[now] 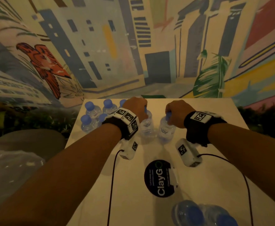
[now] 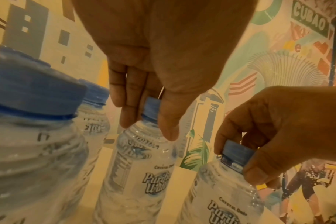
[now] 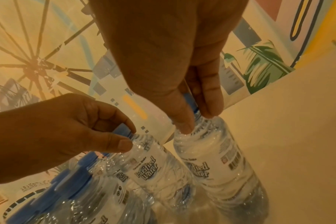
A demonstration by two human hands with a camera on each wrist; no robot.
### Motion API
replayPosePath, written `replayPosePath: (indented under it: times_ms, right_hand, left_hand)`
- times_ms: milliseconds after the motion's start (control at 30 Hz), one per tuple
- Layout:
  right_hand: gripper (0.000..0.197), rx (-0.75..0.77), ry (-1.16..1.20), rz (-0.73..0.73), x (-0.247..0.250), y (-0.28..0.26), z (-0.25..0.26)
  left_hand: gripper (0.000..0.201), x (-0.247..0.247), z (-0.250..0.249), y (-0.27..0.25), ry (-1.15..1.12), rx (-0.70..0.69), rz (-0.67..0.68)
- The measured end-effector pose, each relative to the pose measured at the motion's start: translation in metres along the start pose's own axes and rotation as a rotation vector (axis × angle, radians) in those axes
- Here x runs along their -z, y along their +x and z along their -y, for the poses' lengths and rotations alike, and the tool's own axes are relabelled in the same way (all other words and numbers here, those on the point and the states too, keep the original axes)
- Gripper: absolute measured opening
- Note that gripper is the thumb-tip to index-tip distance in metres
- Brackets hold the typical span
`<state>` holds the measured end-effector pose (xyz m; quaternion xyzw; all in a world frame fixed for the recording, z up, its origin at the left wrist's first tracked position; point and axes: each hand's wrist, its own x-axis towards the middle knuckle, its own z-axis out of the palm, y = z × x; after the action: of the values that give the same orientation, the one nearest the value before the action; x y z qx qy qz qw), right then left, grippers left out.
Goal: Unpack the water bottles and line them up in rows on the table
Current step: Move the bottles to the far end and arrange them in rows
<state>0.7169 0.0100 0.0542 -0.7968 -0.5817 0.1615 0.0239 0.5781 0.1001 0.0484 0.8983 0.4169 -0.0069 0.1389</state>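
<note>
Two clear water bottles with blue caps stand side by side mid-table. My left hand (image 1: 141, 110) pinches the cap (image 2: 152, 107) of the left bottle (image 1: 147, 126) from above. In the same way, my right hand (image 1: 171, 116) pinches the cap (image 2: 237, 154) of the right bottle (image 1: 166, 129). The right wrist view shows both bottles' bases down at the tabletop, thumb and fingers (image 3: 211, 109) round the right cap. Several more bottles (image 1: 91, 110) stand in two rows at the table's far left corner, just left of my left hand.
The white table (image 1: 215, 121) ends at a painted mural wall. A black round ClayGo sticker (image 1: 160, 178) lies near the middle. More bottles (image 1: 198, 212) sit at the near edge. Crumpled plastic wrap (image 1: 11, 168) lies off the table to the left. Wrist-camera cables hang over the table.
</note>
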Motion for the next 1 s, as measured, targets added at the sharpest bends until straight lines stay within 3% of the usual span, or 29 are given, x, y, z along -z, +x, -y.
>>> replayPosePath:
  times_ms: [767,1000]
  right_hand:
    - [0.026,0.123,0.009,-0.105,-0.011,0.051,0.015]
    - [0.027,0.142,0.018,-0.075,-0.008,0.057,0.018]
  left_hand:
    - [0.022,0.001,0.007,0.034,0.137,0.011,-0.003]
    - [0.022,-0.001,0.005,0.035,0.149,0.01,-0.001]
